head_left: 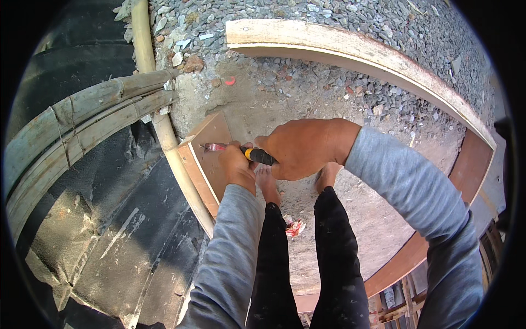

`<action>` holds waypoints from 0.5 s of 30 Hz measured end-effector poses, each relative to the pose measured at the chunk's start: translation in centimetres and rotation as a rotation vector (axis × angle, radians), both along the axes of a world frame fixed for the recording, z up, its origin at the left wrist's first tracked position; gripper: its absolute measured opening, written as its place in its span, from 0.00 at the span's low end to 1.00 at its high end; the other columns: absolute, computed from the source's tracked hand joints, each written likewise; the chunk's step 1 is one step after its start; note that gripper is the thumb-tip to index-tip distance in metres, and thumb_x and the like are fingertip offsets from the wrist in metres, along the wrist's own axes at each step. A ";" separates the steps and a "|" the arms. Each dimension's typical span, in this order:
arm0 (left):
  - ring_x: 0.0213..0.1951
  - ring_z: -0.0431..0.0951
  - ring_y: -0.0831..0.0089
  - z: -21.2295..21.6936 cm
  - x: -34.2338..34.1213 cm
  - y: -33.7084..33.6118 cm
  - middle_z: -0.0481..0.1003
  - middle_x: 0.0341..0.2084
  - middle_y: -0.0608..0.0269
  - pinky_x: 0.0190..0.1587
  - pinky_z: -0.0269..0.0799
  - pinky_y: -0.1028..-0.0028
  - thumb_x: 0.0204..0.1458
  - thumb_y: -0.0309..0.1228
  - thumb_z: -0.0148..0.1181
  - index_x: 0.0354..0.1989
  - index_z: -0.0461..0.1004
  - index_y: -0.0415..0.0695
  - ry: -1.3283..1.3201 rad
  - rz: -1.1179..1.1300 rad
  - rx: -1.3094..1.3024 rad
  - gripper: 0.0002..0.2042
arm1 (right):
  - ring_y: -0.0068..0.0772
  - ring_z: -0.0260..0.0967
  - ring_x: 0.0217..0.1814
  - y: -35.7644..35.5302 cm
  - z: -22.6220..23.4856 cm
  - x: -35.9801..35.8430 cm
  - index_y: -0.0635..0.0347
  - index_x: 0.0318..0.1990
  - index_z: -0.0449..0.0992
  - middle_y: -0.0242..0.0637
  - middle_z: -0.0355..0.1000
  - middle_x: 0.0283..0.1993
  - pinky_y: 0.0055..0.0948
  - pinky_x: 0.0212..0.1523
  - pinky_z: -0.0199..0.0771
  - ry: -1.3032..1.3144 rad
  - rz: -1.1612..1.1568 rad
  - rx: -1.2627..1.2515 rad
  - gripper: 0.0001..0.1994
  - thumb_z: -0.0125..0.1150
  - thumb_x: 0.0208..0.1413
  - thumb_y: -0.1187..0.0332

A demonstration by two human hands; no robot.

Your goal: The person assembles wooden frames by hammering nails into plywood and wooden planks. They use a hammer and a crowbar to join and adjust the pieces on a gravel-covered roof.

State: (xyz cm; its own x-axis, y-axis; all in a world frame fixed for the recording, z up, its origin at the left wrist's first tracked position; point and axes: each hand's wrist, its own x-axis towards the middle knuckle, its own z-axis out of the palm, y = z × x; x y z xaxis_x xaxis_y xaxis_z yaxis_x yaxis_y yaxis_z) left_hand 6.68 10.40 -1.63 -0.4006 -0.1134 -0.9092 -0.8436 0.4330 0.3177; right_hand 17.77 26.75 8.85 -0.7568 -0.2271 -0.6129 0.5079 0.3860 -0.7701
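Right hand: the right hand point(307, 148) is clamped around the black-and-yellow handle of a tool point(241, 151), fingers curled tight.
Left hand: the left hand point(236, 164) is closed on the tool just beside the right hand, near the metal end.
Tool: it is held level over a board point(211, 142); its reddish tip is seen near the board's upper left edge.
Board: a brown panel is set at the slab's edge, beside a bamboo pole point(175, 159).
Feet: bare feet point(268, 183) are placed on the concrete point(350, 219), below the hands.
Surroundings: gravel point(329, 33) is spread beyond, bounded by a curved plank point(372, 55); lashed bamboo point(82, 120) is seen at left.
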 end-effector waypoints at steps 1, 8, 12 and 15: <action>0.23 0.76 0.68 0.2 0.1 0.2 0.77 0.26 0.56 0.20 0.73 0.68 0.53 0.29 0.51 0.37 0.72 0.38 0.003 0.014 0.006 0.08 | 0.60 0.76 0.39 -0.3 0.1 0.0 0.67 0.52 0.70 0.58 0.76 0.34 0.50 0.42 0.74 0.003 0.036 -0.018 0.21 0.54 0.49 0.70; 0.19 0.74 0.64 1.8 0.6 -1.8 0.74 0.20 0.53 0.20 0.73 0.67 0.53 0.27 0.52 0.31 0.70 0.37 0.078 -0.090 0.059 0.06 | 0.61 0.75 0.43 -7.6 -0.2 3.3 0.72 0.56 0.67 0.61 0.75 0.37 0.48 0.47 0.75 -0.046 -0.605 -0.174 0.23 0.55 0.51 0.74; 0.17 0.73 0.66 1.1 -0.4 -5.2 0.73 0.18 0.56 0.21 0.73 0.66 0.55 0.29 0.53 0.32 0.71 0.39 0.034 -0.242 0.211 0.06 | 0.64 0.71 0.46 -14.3 0.6 3.6 0.77 0.66 0.55 0.66 0.69 0.44 0.46 0.46 0.71 -0.039 -0.800 -0.115 0.34 0.55 0.49 0.77; 0.19 0.74 0.69 1.5 -2.0 -6.9 0.74 0.18 0.58 0.24 0.73 0.71 0.58 0.30 0.52 0.36 0.72 0.36 -0.013 -0.479 0.241 0.09 | 0.65 0.69 0.50 -16.9 1.1 2.4 0.76 0.69 0.48 0.63 0.67 0.47 0.47 0.50 0.69 0.059 -0.919 -0.167 0.38 0.55 0.49 0.76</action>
